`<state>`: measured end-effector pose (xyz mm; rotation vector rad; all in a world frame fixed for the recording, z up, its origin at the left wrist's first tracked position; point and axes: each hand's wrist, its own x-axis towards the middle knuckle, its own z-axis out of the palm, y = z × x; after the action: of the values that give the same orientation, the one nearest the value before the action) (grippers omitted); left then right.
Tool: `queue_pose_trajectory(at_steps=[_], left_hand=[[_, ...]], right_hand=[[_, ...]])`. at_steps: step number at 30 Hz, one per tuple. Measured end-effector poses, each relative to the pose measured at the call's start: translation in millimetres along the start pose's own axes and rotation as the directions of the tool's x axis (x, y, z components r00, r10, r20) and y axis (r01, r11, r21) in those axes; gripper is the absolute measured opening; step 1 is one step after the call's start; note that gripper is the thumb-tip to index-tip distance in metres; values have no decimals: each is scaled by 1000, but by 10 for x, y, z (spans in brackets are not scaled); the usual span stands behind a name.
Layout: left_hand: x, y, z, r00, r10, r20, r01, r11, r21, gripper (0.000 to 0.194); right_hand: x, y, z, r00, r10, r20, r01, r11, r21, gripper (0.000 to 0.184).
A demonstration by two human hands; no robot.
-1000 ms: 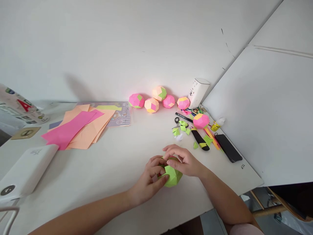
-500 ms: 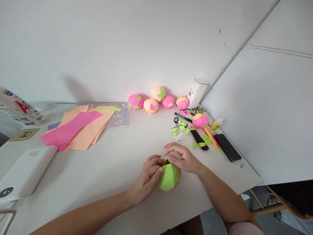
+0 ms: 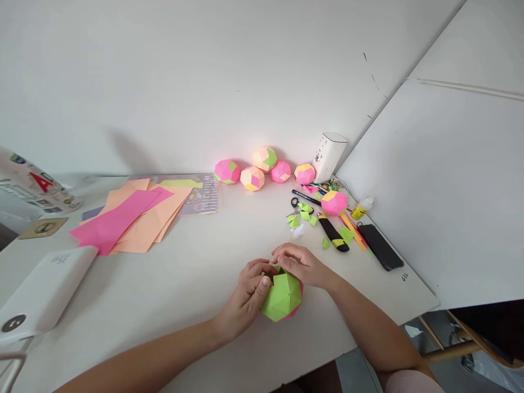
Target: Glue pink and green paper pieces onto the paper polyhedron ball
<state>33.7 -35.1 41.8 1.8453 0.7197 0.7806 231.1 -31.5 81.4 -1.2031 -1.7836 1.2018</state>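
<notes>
A green paper ball [image 3: 282,297] with folded facets and some pink at its right side rests on or just above the desk near the front edge. It has an opening at the top. My left hand [image 3: 251,289] grips its left side, thumb on the front face and fingertips at the opening. Bent over the top and right of the ball is my right hand [image 3: 301,265], its fingers close to the opening; the fingertips are partly hidden, so whether they pinch the paper is unclear.
Several finished paper balls [image 3: 252,178] line the wall. At the right lie a box cutter [image 3: 333,233], scissors [image 3: 295,202], green scraps [image 3: 305,215], a glue bottle [image 3: 362,208] and a phone [image 3: 380,246]. Pink and peach sheets [image 3: 135,232] and a white power bank [image 3: 51,286] are left.
My right hand's fingers have come down slightly, nearer the top of the ball. The ball is tilted a little; my left hand keeps its hold.
</notes>
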Motion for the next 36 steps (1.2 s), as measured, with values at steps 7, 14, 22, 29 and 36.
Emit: queue_pose_trajectory(at_steps=[7, 14, 22, 29, 36], left_hand=[[10, -144, -51, 981, -169, -94, 146, 966, -212, 60], [134, -365, -146, 940, 128, 315, 39, 879, -475, 93], [96, -486, -113, 921, 116, 373, -28, 972, -233, 134], [177, -653, -118, 998, 50, 46, -44, 991, -125, 112], [248, -622, -147, 994, 47, -100, -39, 996, 81, 111]], right_hand=[[22, 81, -10, 995, 94, 25, -92, 994, -51, 46], [-12, 107, -161, 966, 185, 180, -180, 983, -44, 60], [-90, 71, -308, 853, 332, 402, -250, 937, -243, 130], [-39, 127, -179, 965, 171, 201, -122, 965, -232, 122], [122, 533, 114, 983, -150, -105, 129, 975, -182, 107]])
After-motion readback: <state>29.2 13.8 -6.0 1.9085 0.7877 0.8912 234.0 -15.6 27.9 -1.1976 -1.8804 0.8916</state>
